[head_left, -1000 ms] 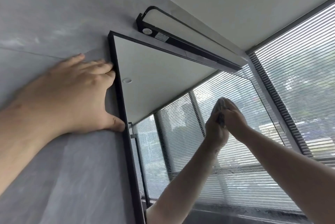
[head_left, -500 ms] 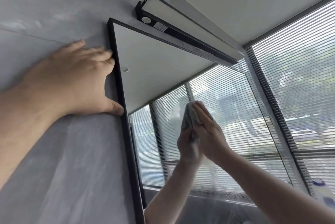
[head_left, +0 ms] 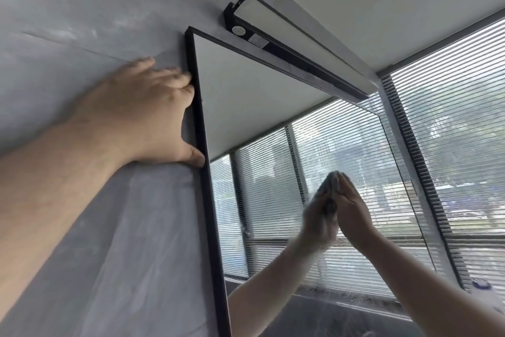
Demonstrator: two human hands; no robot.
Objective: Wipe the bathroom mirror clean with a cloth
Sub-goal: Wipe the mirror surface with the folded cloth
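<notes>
The black-framed mirror [head_left: 259,96] hangs on a grey wall and reflects the ceiling and window blinds. My right hand [head_left: 352,208] lies flat on the glass at mid-height, fingers straight, pressing a grey cloth [head_left: 330,207] against it. Only a thin edge of the cloth shows between the hand and its reflection. The glass around the hand looks smeared and wet. My left hand [head_left: 142,118] rests flat on the wall beside the mirror's left frame [head_left: 207,200], thumb and fingertips touching the frame.
A black bar lamp [head_left: 287,36] is mounted just above the mirror's top edge. A window with horizontal blinds [head_left: 459,145] fills the right side, meeting the mirror's right edge. The grey wall [head_left: 82,9] stretches to the left.
My right hand slid the cloth left across the glass, then back right and a little lower. My left hand stayed on the wall by the frame.
</notes>
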